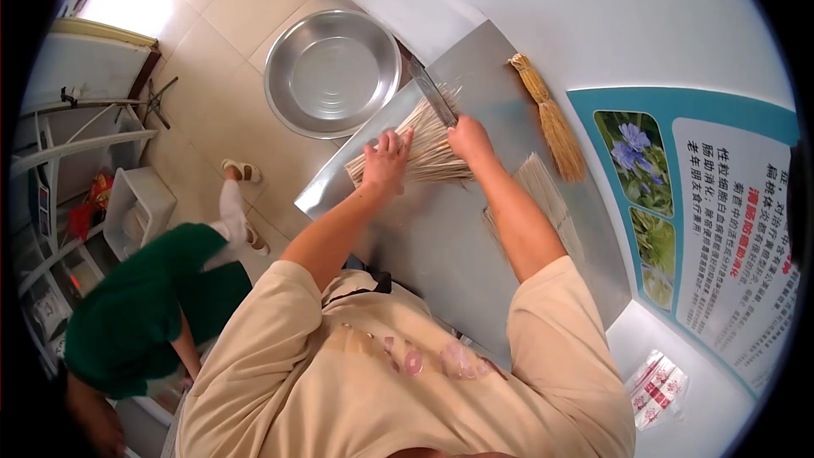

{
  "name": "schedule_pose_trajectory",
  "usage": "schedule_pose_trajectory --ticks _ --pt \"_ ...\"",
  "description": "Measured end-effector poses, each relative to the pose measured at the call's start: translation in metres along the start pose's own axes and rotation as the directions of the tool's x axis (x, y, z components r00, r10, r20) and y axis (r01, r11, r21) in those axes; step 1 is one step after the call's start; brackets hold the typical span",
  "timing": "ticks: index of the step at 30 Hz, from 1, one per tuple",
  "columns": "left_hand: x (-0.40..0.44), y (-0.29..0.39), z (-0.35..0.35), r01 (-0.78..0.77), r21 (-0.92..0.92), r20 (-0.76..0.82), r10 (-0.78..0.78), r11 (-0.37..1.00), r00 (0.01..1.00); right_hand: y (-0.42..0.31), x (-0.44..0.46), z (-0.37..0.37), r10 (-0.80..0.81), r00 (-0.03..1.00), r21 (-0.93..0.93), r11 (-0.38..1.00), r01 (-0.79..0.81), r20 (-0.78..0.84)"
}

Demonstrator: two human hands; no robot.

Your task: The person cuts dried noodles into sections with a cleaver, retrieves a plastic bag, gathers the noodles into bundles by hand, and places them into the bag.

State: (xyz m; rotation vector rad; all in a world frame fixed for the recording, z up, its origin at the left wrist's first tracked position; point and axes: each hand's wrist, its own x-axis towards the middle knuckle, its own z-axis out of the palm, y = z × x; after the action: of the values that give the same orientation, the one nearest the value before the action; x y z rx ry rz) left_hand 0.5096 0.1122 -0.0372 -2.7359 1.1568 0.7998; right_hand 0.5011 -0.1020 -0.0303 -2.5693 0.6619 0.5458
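Observation:
My left hand [386, 161] lies on a pile of thin pale strands [435, 153] that look like dried noodles, fingers spread and pressing down. In my right hand [471, 139] is a long knife [431, 92]; its handle is hidden in the closed fist. The flat grey blade points up and left, lying across the far ends of the strands or just above them; I cannot tell whether it touches. Partly behind my right forearm, a second pile of pale strands [547, 195] rests on the metal table [441, 246].
A straw hand brush [551, 123] lies along the table's wall side. Beyond the far-left edge is a large metal basin [332, 74]. At left, a person in green [153, 305] bends near shelves and a white bin [140, 199]. A poster [704, 212] hangs at right.

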Motion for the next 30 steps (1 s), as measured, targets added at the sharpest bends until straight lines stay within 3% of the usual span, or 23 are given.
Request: schedule_pose_trajectory --ticks 3,4,11,14,17,20,24,26,30 --pt "0.005 0.002 0.006 0.021 0.022 -0.011 -0.021 1.0 1.0 0.0 -0.007 0.008 0.096 0.995 0.055 0.994 -0.095 -0.029" --pt "0.006 0.001 0.007 0.016 0.024 -0.01 -0.016 1.0 1.0 0.0 -0.007 0.008 0.044 0.998 0.083 0.996 -0.04 -0.042" --pt "0.005 0.004 0.006 0.018 0.026 -0.028 -0.018 0.999 0.999 0.006 -0.002 0.015 0.084 0.996 0.047 0.995 -0.085 0.025" --pt "0.004 0.007 0.003 0.011 0.025 -0.082 -0.009 1.0 0.997 0.004 -0.011 0.007 0.083 0.996 0.088 0.993 -0.079 -0.043" --pt "0.004 0.001 0.016 0.037 0.0 0.006 -0.037 0.999 0.999 -0.001 -0.01 0.014 0.076 0.996 0.035 0.996 -0.078 0.056" --pt "0.003 0.003 0.018 0.023 0.01 -0.068 -0.022 1.0 0.997 0.007 -0.015 0.02 0.078 0.996 0.153 0.986 -0.07 -0.049" --pt "0.007 0.004 0.026 0.035 0.032 -0.074 -0.033 0.999 0.997 0.013 -0.004 0.006 0.096 0.995 0.026 0.995 -0.095 -0.013" --pt "0.003 0.005 0.02 0.031 0.033 -0.052 -0.029 0.999 0.998 0.026 -0.006 -0.011 0.07 0.993 0.091 0.994 -0.061 -0.094" --pt "0.004 0.004 0.013 0.021 0.036 -0.037 -0.02 0.999 0.999 0.033 -0.047 -0.058 0.163 0.986 0.286 0.946 -0.15 -0.022"
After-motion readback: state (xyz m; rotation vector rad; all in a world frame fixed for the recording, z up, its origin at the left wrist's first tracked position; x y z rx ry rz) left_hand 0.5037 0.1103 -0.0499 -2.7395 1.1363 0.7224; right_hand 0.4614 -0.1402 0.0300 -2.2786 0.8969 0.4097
